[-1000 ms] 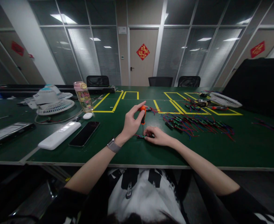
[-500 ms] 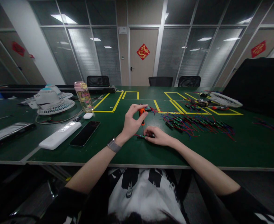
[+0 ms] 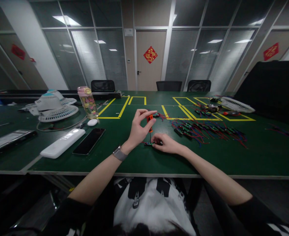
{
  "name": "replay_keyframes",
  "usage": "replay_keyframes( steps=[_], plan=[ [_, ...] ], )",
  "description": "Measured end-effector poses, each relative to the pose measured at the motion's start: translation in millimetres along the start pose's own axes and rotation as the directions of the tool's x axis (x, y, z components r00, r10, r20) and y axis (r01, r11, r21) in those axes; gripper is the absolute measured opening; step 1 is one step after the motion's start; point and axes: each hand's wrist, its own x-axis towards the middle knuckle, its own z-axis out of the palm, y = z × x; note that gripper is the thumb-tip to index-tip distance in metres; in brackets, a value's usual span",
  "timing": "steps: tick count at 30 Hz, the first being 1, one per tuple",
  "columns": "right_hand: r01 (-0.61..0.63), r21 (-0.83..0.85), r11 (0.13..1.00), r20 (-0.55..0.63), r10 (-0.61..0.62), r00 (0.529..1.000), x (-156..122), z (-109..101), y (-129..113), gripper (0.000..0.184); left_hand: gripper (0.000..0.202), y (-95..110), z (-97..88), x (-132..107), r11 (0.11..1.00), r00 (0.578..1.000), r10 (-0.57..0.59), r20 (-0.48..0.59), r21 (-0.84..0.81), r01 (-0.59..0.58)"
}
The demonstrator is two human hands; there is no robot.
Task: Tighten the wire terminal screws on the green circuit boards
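Observation:
My left hand (image 3: pixel 140 127) is closed around the orange-and-black handle of a screwdriver (image 3: pixel 149 126), which stands upright with its thin shaft pointing down. The screwdriver's tip meets a small green circuit board (image 3: pixel 148 144) lying on the table. My right hand (image 3: pixel 166 143) rests on the table and pinches the right end of that board, partly covering it. Red wire shows at the board's left end. Just beyond my left hand lies another circuit board (image 3: pixel 156 114) with red and blue wires.
A pile of wired circuit boards (image 3: pixel 208 129) spreads to the right on the green table (image 3: pixel 125 164). Leftward are a black phone (image 3: pixel 89 141), a white power bank (image 3: pixel 63 143), a bottle (image 3: pixel 88 103) and a white fan (image 3: pixel 54 108). A dark screen-like panel (image 3: pixel 272 91) stands at right.
The screwdriver handle shows a slightly different face, as if turned between my left fingers. My right hand and the board hold their place; the whole view shifts very slightly.

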Motion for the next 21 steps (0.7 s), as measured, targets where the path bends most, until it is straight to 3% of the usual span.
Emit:
replay_keyframes(
  steps=[5, 12, 18, 21],
  plan=[
    [-0.011, -0.002, 1.0, 0.001, 0.011, 1.0, 0.4, 0.8, 0.5, 0.01, 0.033, 0.2, 0.1, 0.1, 0.992, 0.996, -0.022, 0.083, -0.121, 0.032],
    [-0.007, 0.008, 1.0, -0.01, 0.007, 1.0, 0.2, 0.8, 0.1, 0.011, 0.025, -1.1, 0.2, -0.3, 0.999, 0.999, -0.01, -0.035, 0.042, 0.011],
    [0.003, 0.004, 1.0, -0.004, -0.003, 1.0, 0.3, 0.9, 0.7, 0.011, 0.035, 0.7, -0.4, 0.4, 0.99, 0.996, -0.045, 0.072, -0.13, 0.054],
    [0.006, 0.005, 1.0, -0.004, -0.006, 1.0, 0.0, 0.9, 1.2, 0.011, 0.033, -0.1, 0.8, -0.2, 0.991, 0.996, -0.069, 0.05, -0.11, 0.074]
  ],
)
